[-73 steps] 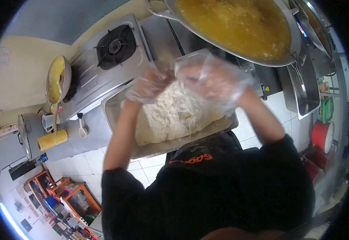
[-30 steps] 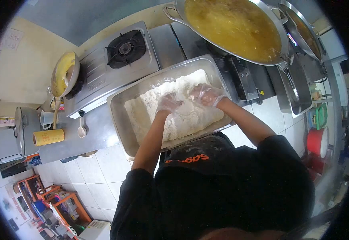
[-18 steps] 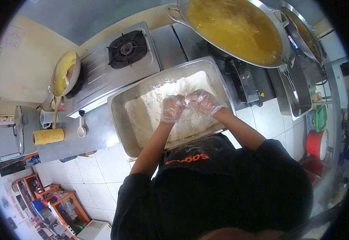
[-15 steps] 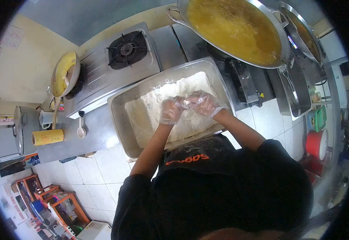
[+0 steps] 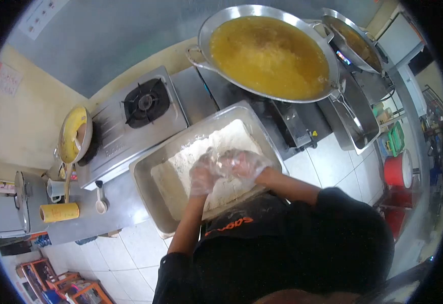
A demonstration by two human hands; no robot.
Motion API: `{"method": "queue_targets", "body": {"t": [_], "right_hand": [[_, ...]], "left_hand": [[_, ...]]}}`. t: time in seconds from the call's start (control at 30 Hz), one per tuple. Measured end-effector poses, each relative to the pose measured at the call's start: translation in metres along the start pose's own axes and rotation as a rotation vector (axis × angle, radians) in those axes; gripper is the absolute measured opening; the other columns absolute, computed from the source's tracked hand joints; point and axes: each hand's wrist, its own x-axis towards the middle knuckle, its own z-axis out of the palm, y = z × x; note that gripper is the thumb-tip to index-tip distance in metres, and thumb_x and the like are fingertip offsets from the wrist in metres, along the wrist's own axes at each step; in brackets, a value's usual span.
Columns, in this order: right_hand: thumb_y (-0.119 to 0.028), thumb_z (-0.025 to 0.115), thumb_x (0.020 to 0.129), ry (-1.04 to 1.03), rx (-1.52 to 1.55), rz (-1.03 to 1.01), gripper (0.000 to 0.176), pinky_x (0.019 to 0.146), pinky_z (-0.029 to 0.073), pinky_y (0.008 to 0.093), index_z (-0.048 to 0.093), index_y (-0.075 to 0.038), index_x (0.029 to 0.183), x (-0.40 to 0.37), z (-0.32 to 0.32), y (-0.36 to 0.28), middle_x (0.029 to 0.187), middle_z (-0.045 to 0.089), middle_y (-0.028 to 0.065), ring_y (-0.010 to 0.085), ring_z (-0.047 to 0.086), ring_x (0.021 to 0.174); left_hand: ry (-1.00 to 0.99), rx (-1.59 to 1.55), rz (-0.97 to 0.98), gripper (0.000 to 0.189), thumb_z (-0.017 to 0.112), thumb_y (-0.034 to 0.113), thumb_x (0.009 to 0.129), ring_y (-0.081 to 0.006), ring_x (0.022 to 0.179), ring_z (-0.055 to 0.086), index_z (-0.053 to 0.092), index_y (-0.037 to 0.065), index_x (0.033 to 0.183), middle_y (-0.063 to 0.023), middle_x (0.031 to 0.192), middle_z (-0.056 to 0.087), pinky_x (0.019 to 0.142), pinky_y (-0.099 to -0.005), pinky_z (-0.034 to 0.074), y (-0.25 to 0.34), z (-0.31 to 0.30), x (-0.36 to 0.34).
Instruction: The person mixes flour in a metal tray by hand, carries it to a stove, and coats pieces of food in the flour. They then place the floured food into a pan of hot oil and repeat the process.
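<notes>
Both my hands wear clear plastic gloves and are close together over white flour [image 5: 231, 134] in a large metal tray [image 5: 165, 223]. The fingers of my left hand [image 5: 203, 173] are curled inward toward the right. My right hand [image 5: 242, 165] is beside it, its fingers bent and closed, almost meeting the left. Whatever lies between the fingers is too small and blurred to name. The flour is heaped along the tray's far side and thins out at the left end.
A wide pan of bubbling yellow oil [image 5: 272, 55] stands beyond the tray, with a second pan [image 5: 356, 43] to its right. At left are a gas stove [image 5: 130, 121], a frying pan with yellow contents [image 5: 74, 134], a measuring spoon [image 5: 100, 203] and a yellow cylinder [image 5: 60, 212].
The view has tilted upward, so the oil pan shows more fully. My hands stay close together over the flour, with the fingers slightly shifted.
</notes>
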Motion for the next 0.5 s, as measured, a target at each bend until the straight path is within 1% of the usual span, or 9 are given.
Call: {"method": "queue_targets", "body": {"t": [0.03,0.17,0.23,0.27,0.33,0.4,0.43,0.47,0.5], "right_hand": [[-0.020,0.052,0.099,0.009,-0.001,-0.020,0.021,0.087,0.056,0.0450,0.065,-0.010,0.113,0.001,-0.005,0.003,0.109,0.070,0.0164,0.0365,0.068,0.098],[-0.017,0.058,0.096,0.083,0.143,-0.068,0.017,0.087,0.055,0.0420,0.067,-0.008,0.108,-0.009,-0.032,0.000,0.107,0.071,0.0163,0.0348,0.068,0.098],[-0.016,0.063,0.095,0.088,0.380,-0.096,0.015,0.087,0.055,0.0403,0.069,-0.007,0.105,-0.012,-0.081,-0.016,0.105,0.072,0.0163,0.0327,0.069,0.097],[-0.016,0.064,0.094,0.042,0.428,-0.077,0.015,0.086,0.055,0.0398,0.070,-0.006,0.104,-0.013,-0.124,-0.027,0.104,0.072,0.0161,0.0315,0.069,0.097],[-0.015,0.067,0.093,0.012,0.490,-0.052,0.015,0.085,0.055,0.0388,0.072,-0.005,0.103,-0.019,-0.203,-0.038,0.101,0.073,0.0157,0.0291,0.070,0.096],[-0.018,0.070,0.093,0.018,0.497,0.054,0.017,0.085,0.056,0.0378,0.075,-0.006,0.104,-0.026,-0.269,-0.033,0.102,0.075,0.0128,0.0258,0.071,0.094],[-0.023,0.072,0.092,0.177,0.461,0.098,0.020,0.087,0.056,0.0373,0.076,-0.006,0.103,-0.035,-0.294,-0.030,0.103,0.075,0.0112,0.0250,0.071,0.094],[-0.027,0.072,0.092,0.189,0.480,0.217,0.024,0.089,0.056,0.0363,0.077,-0.007,0.103,-0.039,-0.329,-0.032,0.104,0.075,0.0107,0.0237,0.071,0.095],[-0.029,0.071,0.092,0.245,0.461,0.183,0.025,0.091,0.055,0.0362,0.077,-0.007,0.104,-0.044,-0.361,-0.028,0.105,0.075,0.0112,0.0229,0.070,0.098]], "left_hand": [[-0.018,-0.282,0.010,0.104,0.086,0.051,0.067,-0.0309,0.136,0.049,0.044,0.009,0.151,-0.0153,0.147,0.051,0.112,-0.0410,0.043,-0.001,-0.021,-0.001],[-0.024,-0.058,-0.003,0.106,0.087,0.056,0.064,-0.0325,0.134,0.051,0.046,0.009,0.149,-0.0153,0.146,0.051,0.110,-0.0413,0.045,-0.053,0.007,0.002],[-0.385,0.110,-0.100,0.113,0.087,0.061,0.062,-0.0336,0.135,0.051,0.043,0.009,0.152,-0.0175,0.146,0.051,0.110,-0.0416,0.045,-0.057,0.009,0.009],[-0.376,0.119,-0.087,0.113,0.087,0.061,0.062,-0.0336,0.135,0.051,0.043,0.009,0.152,-0.0175,0.146,0.051,0.110,-0.0416,0.045,-0.047,0.003,0.019],[-0.567,0.040,-0.096,0.121,0.085,0.068,0.059,-0.0365,0.136,0.049,0.039,0.008,0.153,-0.0210,0.147,0.049,0.112,-0.0432,0.042,-0.006,-0.004,0.033],[-0.424,0.099,0.064,0.122,0.082,0.070,0.060,-0.0383,0.136,0.048,0.038,0.006,0.153,-0.0225,0.148,0.049,0.113,-0.0440,0.041,-0.014,0.063,0.027],[-0.289,0.146,0.208,0.122,0.080,0.073,0.061,-0.0401,0.136,0.048,0.037,0.004,0.153,-0.0239,0.149,0.048,0.114,-0.0447,0.039,-0.016,0.088,0.026],[-0.286,0.149,0.220,0.122,0.080,0.073,0.061,-0.0401,0.136,0.048,0.037,0.004,0.153,-0.0239,0.149,0.048,0.114,-0.0447,0.039,-0.004,0.088,0.029],[-0.375,0.187,0.117,0.120,0.078,0.072,0.064,-0.0420,0.137,0.047,0.038,0.003,0.153,-0.0242,0.150,0.047,0.115,-0.0456,0.038,0.010,0.082,0.029]]}}
